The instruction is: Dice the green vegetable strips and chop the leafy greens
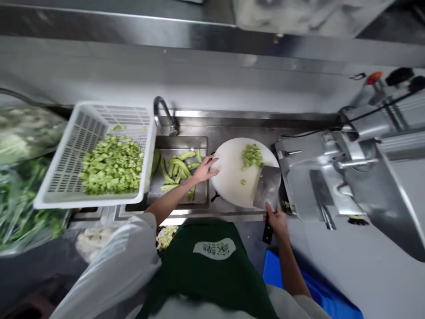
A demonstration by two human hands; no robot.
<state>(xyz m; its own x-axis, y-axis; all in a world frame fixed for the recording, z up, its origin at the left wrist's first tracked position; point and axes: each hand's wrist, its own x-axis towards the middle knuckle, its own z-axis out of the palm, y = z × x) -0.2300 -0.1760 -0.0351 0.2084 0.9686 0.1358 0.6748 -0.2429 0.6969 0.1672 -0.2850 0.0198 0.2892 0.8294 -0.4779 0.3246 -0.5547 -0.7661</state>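
Observation:
My right hand (277, 218) grips the black handle of a wide cleaver (267, 186), whose blade lies flat over the right front of a round white cutting board (229, 177). Behind the blade sits a small heap of chopped green vegetable (252, 156), with one loose piece (243, 182) nearer the front. At the board's left edge is my left hand (206, 169), fingers spread and nothing in it. Just left of that hand, long curved green vegetable strips (179, 167) lie in the metal sink (199, 201).
A white plastic basket (56, 177) of chopped green pieces (114, 166) stands left of the faucet (166, 113). Bagged leafy greens (26, 199) lie at far left. A metal slicing machine (352, 173) with another knife (322, 195) on it stands right. A blue bin (308, 283) is below.

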